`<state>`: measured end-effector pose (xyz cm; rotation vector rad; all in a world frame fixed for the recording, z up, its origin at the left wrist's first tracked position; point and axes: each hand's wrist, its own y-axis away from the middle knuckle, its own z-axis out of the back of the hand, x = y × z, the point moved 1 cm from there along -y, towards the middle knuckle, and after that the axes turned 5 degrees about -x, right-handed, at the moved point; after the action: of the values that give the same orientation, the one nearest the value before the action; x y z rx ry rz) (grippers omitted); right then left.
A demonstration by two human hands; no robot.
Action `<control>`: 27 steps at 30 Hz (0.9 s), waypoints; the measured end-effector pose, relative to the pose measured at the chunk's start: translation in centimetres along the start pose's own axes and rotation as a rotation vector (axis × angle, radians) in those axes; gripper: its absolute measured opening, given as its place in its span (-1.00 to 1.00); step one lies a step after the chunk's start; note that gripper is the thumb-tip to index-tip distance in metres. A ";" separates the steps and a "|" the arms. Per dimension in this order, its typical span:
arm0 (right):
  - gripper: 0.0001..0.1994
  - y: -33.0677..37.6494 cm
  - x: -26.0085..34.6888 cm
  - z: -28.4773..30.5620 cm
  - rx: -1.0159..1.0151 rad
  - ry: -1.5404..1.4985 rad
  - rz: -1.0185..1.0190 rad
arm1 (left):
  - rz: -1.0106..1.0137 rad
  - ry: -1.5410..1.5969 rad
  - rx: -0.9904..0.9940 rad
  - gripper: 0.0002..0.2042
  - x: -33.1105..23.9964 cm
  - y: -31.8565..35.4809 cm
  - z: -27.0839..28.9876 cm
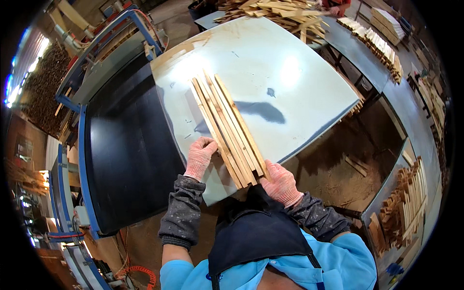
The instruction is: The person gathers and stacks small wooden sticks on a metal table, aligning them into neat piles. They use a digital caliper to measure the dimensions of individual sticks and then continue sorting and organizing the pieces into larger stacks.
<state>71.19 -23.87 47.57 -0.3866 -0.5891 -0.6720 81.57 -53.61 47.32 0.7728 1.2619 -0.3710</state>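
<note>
Dark apron over light blue shirt, nearest the head camera, at the near edge of the pale table. On the table, left of its middle: wooden strips, side by side lengthwise, near ends uneven at the table's near edge. Left hand, gloved: fingers curled, thumb and fingertips together at the leftmost strip's outer edge; hold on it not distinguishable. Right hand, gloved: partly closed against the rightmost strip's near end; firmness of hold not distinguishable. Left of the table: black belt in a blue frame. Beyond the table: heap of wood pieces, with a co-worker's hand near. Right of the table: stacked sticks on a grey bench.
</note>
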 end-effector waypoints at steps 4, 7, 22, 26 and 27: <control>-0.35 -0.2 0.0 0.3 0.046 -0.043 -0.018 | -0.047 0.028 -0.047 -0.86 1.2 0.1 -0.1; -0.35 -0.4 0.1 1.1 0.097 -0.015 -0.030 | -0.096 -0.064 -0.159 -0.69 2.6 -0.5 -0.1; -0.37 -2.8 -3.5 5.2 0.061 -0.952 -0.559 | 0.239 -1.151 -0.205 0.17 -10.0 -3.0 -11.7; -0.38 -2.1 -3.8 4.4 0.034 -0.957 -0.573 | 0.194 -1.144 -0.241 0.13 -9.3 -3.7 -11.8; -0.39 -1.9 -3.7 4.2 0.019 -0.959 -0.568 | 0.175 -1.163 -0.239 0.15 -9.3 -3.5 -11.7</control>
<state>65.97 -21.42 48.79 -0.5247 -1.6558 -1.0122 68.34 -49.38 53.83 0.3293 0.1344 -0.4181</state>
